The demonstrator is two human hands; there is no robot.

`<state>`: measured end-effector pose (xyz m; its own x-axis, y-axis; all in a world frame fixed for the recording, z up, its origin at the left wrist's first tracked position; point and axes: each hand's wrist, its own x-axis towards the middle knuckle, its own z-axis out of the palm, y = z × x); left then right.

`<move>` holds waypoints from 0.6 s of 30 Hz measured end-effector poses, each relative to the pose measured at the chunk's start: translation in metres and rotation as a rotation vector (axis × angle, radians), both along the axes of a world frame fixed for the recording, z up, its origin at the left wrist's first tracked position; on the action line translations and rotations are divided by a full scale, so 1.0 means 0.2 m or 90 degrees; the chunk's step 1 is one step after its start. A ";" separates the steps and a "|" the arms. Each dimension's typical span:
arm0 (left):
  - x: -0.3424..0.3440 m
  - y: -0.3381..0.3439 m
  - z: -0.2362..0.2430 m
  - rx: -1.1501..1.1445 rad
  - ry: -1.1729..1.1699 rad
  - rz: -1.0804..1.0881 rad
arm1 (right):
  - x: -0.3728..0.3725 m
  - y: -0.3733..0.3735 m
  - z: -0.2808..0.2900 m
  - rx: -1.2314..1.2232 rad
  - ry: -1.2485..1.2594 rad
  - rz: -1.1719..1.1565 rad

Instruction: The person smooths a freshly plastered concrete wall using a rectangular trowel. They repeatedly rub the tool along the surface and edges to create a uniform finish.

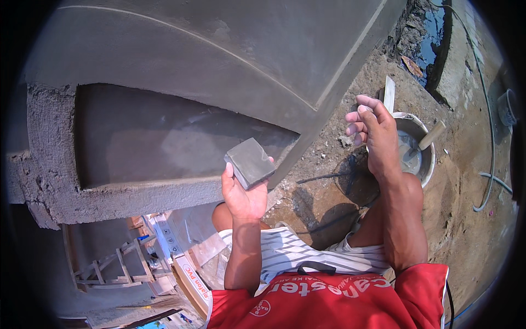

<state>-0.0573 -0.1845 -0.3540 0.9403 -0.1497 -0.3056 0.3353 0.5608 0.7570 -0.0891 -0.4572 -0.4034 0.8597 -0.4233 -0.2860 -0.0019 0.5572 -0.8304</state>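
Observation:
My left hand [245, 197] grips a grey, square, thick block [252, 160] from below, its flat face turned up. The block could be a sponge or foam pad coated in cement; I cannot tell which. It is in front of the recessed panel [181, 142] of a grey plastered wall [219, 60]. Over on the right, my right hand [375, 129] is raised, its fingers loosely bent and apart, with nothing visible in them. Beside it stands a white bucket [430, 167] holding a wet grey mix. A tool with a wooden handle [433, 135] leans inside the bucket.
A pale wooden strip [389, 94] stands by the bucket. A hose [489, 137] runs along the dirt ground at right, near a clear tub [507, 107]. At top right lies a ditch with water [432, 33]. A wooden frame [123, 266] and long cartons [189, 279] sit at lower left.

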 end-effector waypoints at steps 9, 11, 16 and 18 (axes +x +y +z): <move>-0.20 -0.10 -0.23 -0.130 0.066 -0.105 | -0.07 0.24 -0.04 -0.155 0.047 0.167; -0.21 -0.10 -0.25 -0.149 0.064 -0.095 | -0.08 0.29 -0.07 -0.203 0.065 0.229; -0.24 -0.06 -0.36 -0.111 0.052 -0.060 | -0.17 0.45 -0.14 -0.046 0.023 0.345; -0.25 -0.03 -0.41 -0.138 0.059 -0.106 | -0.24 0.54 -0.10 0.068 -0.019 0.348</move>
